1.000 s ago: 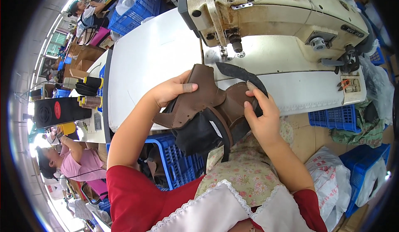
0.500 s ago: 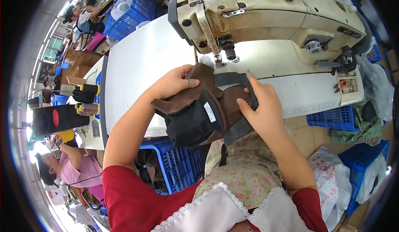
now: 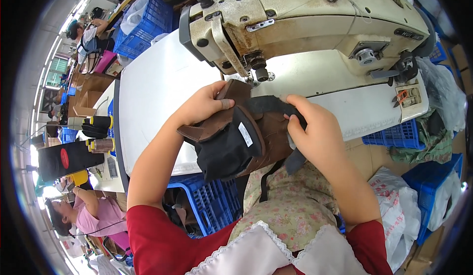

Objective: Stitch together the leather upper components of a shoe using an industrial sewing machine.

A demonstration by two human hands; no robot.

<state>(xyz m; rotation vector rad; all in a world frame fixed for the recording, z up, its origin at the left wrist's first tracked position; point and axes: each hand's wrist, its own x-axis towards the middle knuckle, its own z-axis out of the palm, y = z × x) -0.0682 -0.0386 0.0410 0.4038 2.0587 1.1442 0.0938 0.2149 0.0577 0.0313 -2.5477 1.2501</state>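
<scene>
A brown leather bag piece (image 3: 273, 139) with a black fabric lining (image 3: 221, 154) turned outward and a small white label (image 3: 245, 134) hangs at the table's front edge. My left hand (image 3: 209, 103) grips its brown upper left part, thumb on top. In my right hand (image 3: 318, 129), a dark grey strip (image 3: 266, 105) is pinched between thumb and fingers, along the brown piece's right upper edge. The strip's loose end dangles below that hand. Just beyond the work stand the needle and presser foot (image 3: 252, 79) of a sewing machine (image 3: 305, 26).
The white machine table (image 3: 152, 87) spreads to the left. Blue crates (image 3: 207, 201) stand under the table, at the right and at the back left. Thread spools (image 3: 101, 145) sit far left, where two people work. White plastic bags (image 3: 394, 201) lie at the lower right.
My right hand has bent the dark strip over the brown piece's upper edge, and its fingers are now more curled. The bag has come slightly away from the presser foot.
</scene>
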